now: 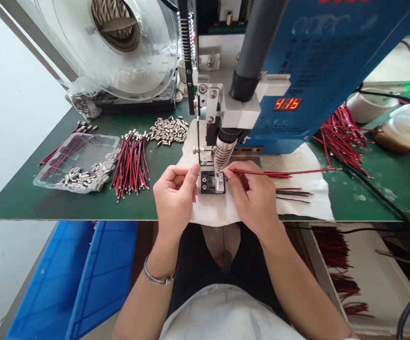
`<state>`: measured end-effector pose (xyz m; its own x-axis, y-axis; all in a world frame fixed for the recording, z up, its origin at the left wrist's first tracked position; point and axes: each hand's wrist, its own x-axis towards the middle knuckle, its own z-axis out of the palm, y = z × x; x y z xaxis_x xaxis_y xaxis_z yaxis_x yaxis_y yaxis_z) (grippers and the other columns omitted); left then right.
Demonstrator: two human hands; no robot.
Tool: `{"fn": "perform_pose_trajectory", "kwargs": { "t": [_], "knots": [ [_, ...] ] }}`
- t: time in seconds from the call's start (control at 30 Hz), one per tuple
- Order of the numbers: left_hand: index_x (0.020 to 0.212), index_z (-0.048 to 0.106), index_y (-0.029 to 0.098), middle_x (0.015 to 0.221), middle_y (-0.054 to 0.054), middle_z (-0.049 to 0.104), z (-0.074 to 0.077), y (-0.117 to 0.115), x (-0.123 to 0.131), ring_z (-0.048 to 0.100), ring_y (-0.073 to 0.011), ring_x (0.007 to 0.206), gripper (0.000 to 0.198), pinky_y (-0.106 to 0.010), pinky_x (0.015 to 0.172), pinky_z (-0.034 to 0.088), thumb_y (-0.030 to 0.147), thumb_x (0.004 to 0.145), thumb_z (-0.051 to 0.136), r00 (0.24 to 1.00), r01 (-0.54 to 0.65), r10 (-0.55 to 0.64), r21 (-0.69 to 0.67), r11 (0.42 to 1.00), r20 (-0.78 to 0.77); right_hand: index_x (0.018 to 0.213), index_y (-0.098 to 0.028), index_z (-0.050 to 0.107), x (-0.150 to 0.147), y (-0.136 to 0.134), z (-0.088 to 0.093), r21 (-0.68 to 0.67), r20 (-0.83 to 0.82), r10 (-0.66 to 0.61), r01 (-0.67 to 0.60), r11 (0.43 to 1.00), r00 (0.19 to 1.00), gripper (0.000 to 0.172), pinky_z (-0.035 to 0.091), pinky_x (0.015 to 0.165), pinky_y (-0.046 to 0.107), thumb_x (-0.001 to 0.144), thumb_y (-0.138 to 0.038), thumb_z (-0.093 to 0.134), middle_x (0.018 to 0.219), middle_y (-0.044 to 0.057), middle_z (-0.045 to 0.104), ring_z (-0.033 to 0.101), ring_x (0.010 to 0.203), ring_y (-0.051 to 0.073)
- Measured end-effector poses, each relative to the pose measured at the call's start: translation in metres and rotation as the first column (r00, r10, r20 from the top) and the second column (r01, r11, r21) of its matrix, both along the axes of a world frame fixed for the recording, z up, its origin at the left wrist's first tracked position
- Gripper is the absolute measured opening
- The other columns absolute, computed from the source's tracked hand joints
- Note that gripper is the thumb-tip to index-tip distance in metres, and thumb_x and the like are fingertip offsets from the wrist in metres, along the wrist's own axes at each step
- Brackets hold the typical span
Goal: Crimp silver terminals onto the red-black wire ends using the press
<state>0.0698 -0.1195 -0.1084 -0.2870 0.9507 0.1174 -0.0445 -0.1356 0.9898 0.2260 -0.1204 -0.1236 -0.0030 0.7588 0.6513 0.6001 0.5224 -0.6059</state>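
Landmark: the black fixture block (212, 182), sitting on the white cloth (307, 198) directly beneath the ribbed metal horn (223, 151) of the blue machine (318, 71).
Your left hand (174, 191): just left of the block, thumb and forefinger pinched together and touching its left edge; whether anything small sits between them cannot be told.
Your right hand (252, 193): just right of the block, fingertips closed on a thin red-and-black wire (286, 172).
Wire: its near end meets the block's right side under the horn; the rest runs out to the right, over the cloth.
Spare wires: a bundle (132, 163) lies well left of the block.
Clear tray (80, 163): farther left than the bundle, with small metal sleeves inside.
Loose sleeves (169, 130): behind the block and to its left.
Red wire heap (342, 132): well right of the block.
Display (288, 104): above and right of the block, lit with red digits.
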Motion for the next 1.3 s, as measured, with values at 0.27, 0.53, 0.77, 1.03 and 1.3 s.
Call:
{"fn": "perform_pose_trajectory", "kwargs": {
  "t": [0.27, 0.53, 0.77, 1.03, 1.3],
  "knots": [
    [0.07, 0.06, 0.019, 0.047, 0.005, 0.058, 0.0002, 0.0001, 0.0012, 0.049, -0.0063, 0.039, 0.036, -0.018, 0.04, 0.037, 0.04, 0.084, 0.085, 1.0, -0.007, 0.007, 0.001, 1.0, 0.004, 0.098, -0.023, 0.065, -0.0009, 0.0006, 0.0011, 0.01, 0.02, -0.006, 0.005, 1.0, 1.0, 0.01, 0.052, 0.066, 0.03, 0.102, -0.019, 0.057, 0.087, 0.003, 0.071, 0.066, 0.074, 0.017],
    [0.07, 0.06, 0.019, 0.048, 0.005, 0.058, 0.0001, 0.0001, 0.0019, 0.05, -0.0069, 0.039, 0.037, -0.018, 0.04, 0.037, 0.044, 0.082, 0.085, 1.0, -0.012, 0.012, 0.001, 1.0, -0.015, 0.098, -0.023, 0.066, 0.0005, 0.0009, 0.0005, 0.017, 0.012, -0.005, 0.005, 1.0, 1.0, 0.01, 0.053, 0.068, 0.031, 0.102, -0.019, 0.058, 0.087, 0.003, 0.073, 0.067, 0.075, 0.018],
    [0.071, 0.06, 0.018, 0.048, 0.005, 0.058, 0.0003, 0.0005, 0.002, 0.05, -0.0056, 0.04, 0.036, -0.017, 0.04, 0.037, 0.041, 0.083, 0.085, 1.0, -0.015, 0.015, 0.001, 1.0, -0.004, 0.099, -0.022, 0.066, -0.0004, 0.001, 0.0, 0.037, 0.011, -0.001, 0.001, 0.999, 1.0, 0.009, 0.053, 0.068, 0.03, 0.102, -0.018, 0.059, 0.087, 0.003, 0.072, 0.067, 0.074, 0.017],
    [0.07, 0.06, 0.018, 0.047, 0.005, 0.058, -0.0003, 0.0016, 0.0022, 0.049, -0.0062, 0.038, 0.039, -0.018, 0.039, 0.037, 0.046, 0.081, 0.086, 0.999, -0.031, 0.031, 0.003, 1.0, -0.014, 0.097, -0.023, 0.066, -0.0032, 0.0018, -0.001, 0.027, 0.011, 0.038, -0.038, 0.999, 0.999, 0.01, 0.054, 0.066, 0.031, 0.103, -0.019, 0.059, 0.087, 0.002, 0.073, 0.068, 0.074, 0.017],
    [0.07, 0.06, 0.019, 0.047, 0.005, 0.058, -0.0018, 0.0019, 0.0016, 0.05, -0.0067, 0.039, 0.039, -0.018, 0.039, 0.037, 0.046, 0.08, 0.086, 0.999, -0.033, 0.033, 0.006, 0.999, -0.014, 0.099, -0.022, 0.065, -0.0039, 0.0003, -0.0017, 0.066, -0.02, 0.009, -0.008, 0.998, 1.0, 0.008, 0.054, 0.064, 0.03, 0.1, -0.016, 0.061, 0.087, 0.003, 0.073, 0.068, 0.073, 0.017]
  ]
}}
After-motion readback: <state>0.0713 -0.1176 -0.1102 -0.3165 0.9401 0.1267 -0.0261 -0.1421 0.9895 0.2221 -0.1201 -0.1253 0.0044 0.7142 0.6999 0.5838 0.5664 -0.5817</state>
